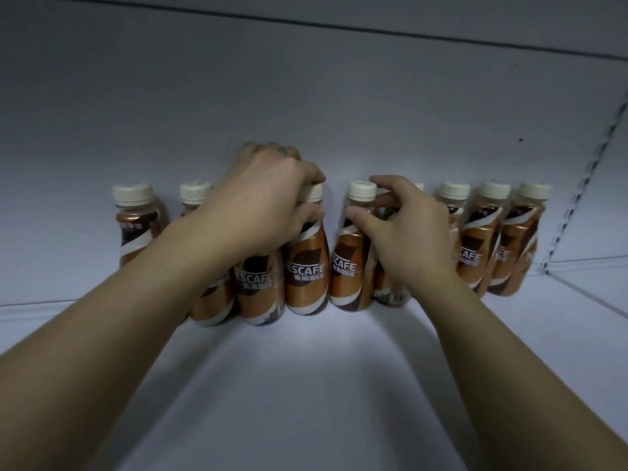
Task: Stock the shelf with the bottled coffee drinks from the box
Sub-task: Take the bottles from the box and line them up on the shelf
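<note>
Several brown-and-copper bottled coffee drinks with cream caps stand in a row at the back of the white shelf. My left hand comes down from above and closes around the neck of one coffee bottle left of centre; two more bottles stand under my palm and wrist. My right hand has its fingers spread, with the thumb touching the neck of the neighbouring bottle. It partly hides another bottle behind it. No box is in view.
The shelf's white back panel rises right behind the bottles. A slotted upright rail and a side wall close off the shelf on the right. Bottles at the far left and far right end the row.
</note>
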